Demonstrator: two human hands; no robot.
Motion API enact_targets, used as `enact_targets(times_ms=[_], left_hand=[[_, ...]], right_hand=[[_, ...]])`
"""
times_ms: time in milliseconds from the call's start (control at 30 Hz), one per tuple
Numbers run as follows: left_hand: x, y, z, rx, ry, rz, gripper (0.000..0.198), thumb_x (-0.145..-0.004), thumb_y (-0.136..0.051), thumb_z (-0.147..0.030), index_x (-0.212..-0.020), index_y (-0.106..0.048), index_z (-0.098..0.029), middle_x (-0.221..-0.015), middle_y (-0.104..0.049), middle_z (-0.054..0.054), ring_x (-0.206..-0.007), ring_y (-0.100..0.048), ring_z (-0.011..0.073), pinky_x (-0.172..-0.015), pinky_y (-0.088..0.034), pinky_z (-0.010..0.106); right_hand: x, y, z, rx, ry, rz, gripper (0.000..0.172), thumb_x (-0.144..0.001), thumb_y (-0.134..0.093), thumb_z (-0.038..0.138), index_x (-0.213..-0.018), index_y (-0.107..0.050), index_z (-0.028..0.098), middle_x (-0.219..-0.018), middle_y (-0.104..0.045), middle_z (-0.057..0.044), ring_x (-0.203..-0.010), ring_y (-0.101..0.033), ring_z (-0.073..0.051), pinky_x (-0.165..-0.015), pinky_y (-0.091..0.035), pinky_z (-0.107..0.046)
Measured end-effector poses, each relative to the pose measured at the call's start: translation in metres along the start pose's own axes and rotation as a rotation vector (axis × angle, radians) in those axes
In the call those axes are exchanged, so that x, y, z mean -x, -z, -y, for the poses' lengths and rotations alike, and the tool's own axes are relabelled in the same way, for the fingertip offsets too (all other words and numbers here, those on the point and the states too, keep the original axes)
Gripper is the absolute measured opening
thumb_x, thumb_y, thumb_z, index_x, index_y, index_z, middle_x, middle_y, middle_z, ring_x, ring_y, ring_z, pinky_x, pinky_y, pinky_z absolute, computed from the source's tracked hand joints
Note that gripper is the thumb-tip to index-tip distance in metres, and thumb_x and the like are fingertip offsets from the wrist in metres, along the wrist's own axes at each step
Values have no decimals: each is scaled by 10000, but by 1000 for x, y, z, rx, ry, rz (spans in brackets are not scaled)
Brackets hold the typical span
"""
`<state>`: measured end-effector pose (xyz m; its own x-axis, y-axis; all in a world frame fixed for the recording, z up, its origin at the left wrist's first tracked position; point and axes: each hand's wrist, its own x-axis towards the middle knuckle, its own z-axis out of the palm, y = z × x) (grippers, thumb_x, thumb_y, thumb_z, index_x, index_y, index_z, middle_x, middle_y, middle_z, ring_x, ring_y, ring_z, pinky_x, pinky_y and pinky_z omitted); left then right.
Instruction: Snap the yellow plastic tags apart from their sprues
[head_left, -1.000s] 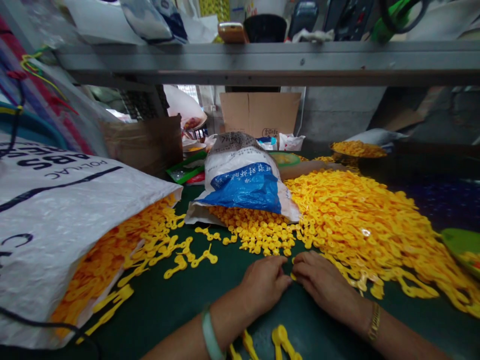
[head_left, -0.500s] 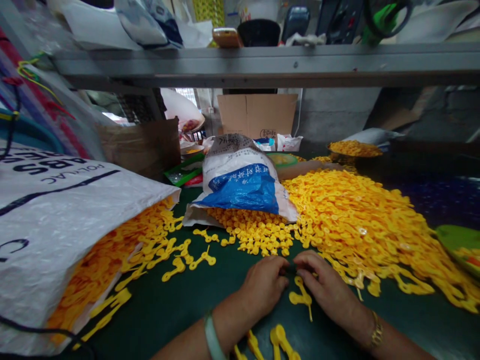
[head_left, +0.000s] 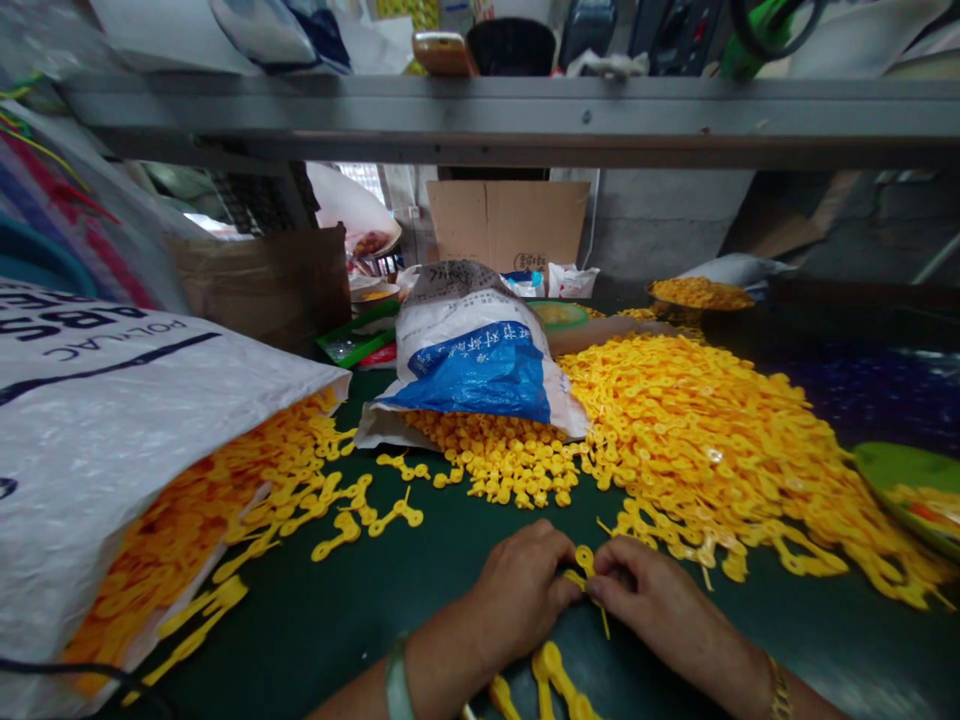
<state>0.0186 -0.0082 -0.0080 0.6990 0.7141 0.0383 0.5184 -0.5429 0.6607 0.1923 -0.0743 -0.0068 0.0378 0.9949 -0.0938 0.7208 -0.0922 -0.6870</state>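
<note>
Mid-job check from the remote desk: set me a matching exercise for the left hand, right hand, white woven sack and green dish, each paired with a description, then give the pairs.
Things:
1. left hand
2. right hand
3. white woven sack
4. green dish

Descriptions:
A. wears a gold bracelet
B. lies open, spilling yellow plastic pieces
C. wears a pale green bangle
D. sits at the right edge of the view

Pairs: 1-C, 2-A, 3-B, 4-D

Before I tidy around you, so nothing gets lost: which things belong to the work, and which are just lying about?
Work: left hand, right hand, the yellow plastic piece between them, the heap of yellow pieces, the white woven sack spilling more.
Lying about: the cardboard box, the phone on the shelf.
</note>
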Motion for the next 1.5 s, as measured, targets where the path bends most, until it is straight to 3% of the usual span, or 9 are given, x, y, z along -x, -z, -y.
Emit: enact_targets(times_ms=[167,333,533,833,1000,1100,1167,1267,1500], left_hand=[[1,5,-1,429,86,51,107,-798,-548,-254,-783,-631,-187,-723,-605,-25,-712,-548,136,-639,-385,234],[-2,3,4,881,246,119,149,-717,-611,-291,-779,-546,-171,-631,-594,-35,-541,-530,99,-532,-384,220],[-5,-1,11,1035,301,153,326,-665,-687,-420,-791,-515,-174,-558,-608,-30,-442,-526,96,-489,-409,234],[-4,-5,7,1118,261,132,296,-677,-690,-369,-790,-503,-170,-585,-615,-20,-476,-540,95,-513,-429,238],[0,13,8,867,235,269,159,-699,-651,-285,-776,-580,-165,-629,-596,-24,-559,-539,114,-568,-417,247],[-6,29,17,381,149,23,78,-775,-566,-219,-802,-631,-187,-760,-628,1,-737,-571,152,-671,-414,260],[-13,34,25,67,111,-132,129,-818,-525,-213,-888,-633,-210,-871,-633,17,-847,-571,172,-749,-408,272],[-23,31,34,-219,104,-153,165,-819,-543,-222,-964,-620,-240,-968,-606,36,-932,-557,201,-788,-403,288],[-20,22,38,-198,143,-185,161,-815,-561,-251,-973,-593,-246,-983,-579,45,-929,-550,213,-792,-399,298]], right_hand=[[-5,5,3,-306,73,29,151,-836,-577,308,-729,-584,203,-699,-570,33,-683,-548,-149,-611,-425,-244],[-11,6,8,-678,-1,25,180,-827,-611,361,-766,-605,192,-772,-655,3,-743,-596,-165,-686,-462,-270],[-14,-4,3,-976,-14,60,204,-829,-645,383,-809,-620,182,-758,-661,8,-617,-555,-117,-605,-433,-241],[-14,-4,3,-1232,-50,162,207,-819,-680,318,-964,-655,172,-782,-640,-7,-668,-550,-122,-627,-422,-251],[-8,5,1,-1202,-39,218,159,-808,-675,313,-893,-658,180,-795,-650,-19,-746,-580,-161,-688,-425,-280],[-7,12,-2,-1220,-12,167,161,-842,-631,337,-911,-636,192,-857,-666,-41,-854,-594,-191,-758,-430,-299],[-7,14,-1,-1254,4,161,130,-862,-607,320,-900,-621,196,-757,-633,-14,-721,-587,-161,-686,-443,-286],[-9,12,2,-1284,-1,164,92,-861,-611,290,-872,-603,199,-713,-568,25,-544,-515,-105,-542,-422,-250],[-10,0,2,-1081,-56,192,174,-898,-568,342,-971,-598,187,-767,-634,5,-541,-557,-93,-539,-393,-233]])
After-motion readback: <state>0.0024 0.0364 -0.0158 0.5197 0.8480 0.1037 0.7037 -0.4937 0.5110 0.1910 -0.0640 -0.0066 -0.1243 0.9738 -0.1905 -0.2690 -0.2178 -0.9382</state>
